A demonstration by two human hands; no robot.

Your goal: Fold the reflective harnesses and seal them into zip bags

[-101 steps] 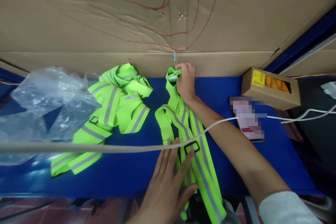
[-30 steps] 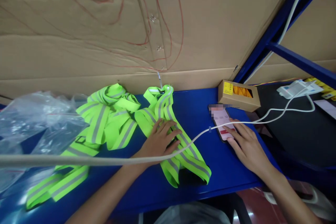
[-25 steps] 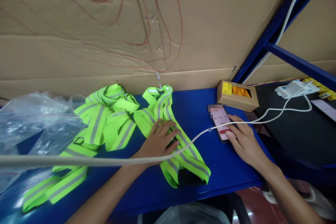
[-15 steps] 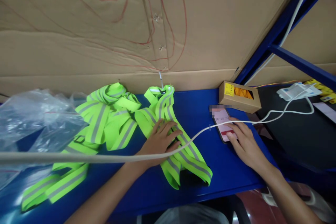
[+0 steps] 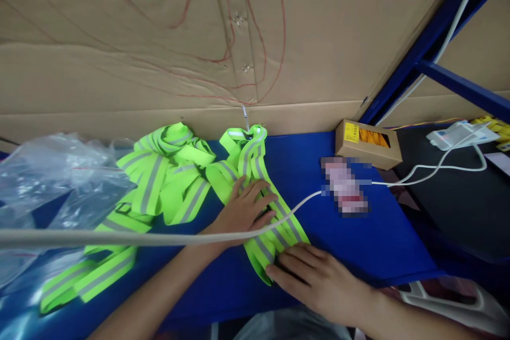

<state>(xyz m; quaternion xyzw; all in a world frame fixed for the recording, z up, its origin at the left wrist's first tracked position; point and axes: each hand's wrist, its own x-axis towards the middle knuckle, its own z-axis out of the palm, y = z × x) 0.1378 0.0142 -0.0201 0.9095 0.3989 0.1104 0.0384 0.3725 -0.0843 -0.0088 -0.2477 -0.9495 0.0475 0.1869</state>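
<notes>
My left hand (image 5: 245, 210) lies with its fingers spread over a neon green strap bundle (image 5: 255, 159) with grey stripes, on the blue table (image 5: 378, 234). At the near end of the same bundle, my right hand (image 5: 314, 276) rests over the straps with its fingers extended and slightly bent. A second green strap pile (image 5: 155, 186) sits to the left of my left hand. The phone (image 5: 345, 186), blurred by pixelation, lies right of the bundle. A white cable (image 5: 159, 238) crosses in front of my left wrist and runs towards the phone.
Clear plastic bags (image 5: 59, 180) cover the table's left side. An open-windowed cardboard box (image 5: 368, 143) with orange contents stands behind the phone. Brown cardboard (image 5: 326, 37) forms the back wall, with a blue metal frame (image 5: 466, 85) at right. A white device (image 5: 458, 135) lies on a black surface.
My right hand has left the phone and moved left and nearer, onto the near end of the straps. My left hand stays on the bundle. The view has shifted slightly.
</notes>
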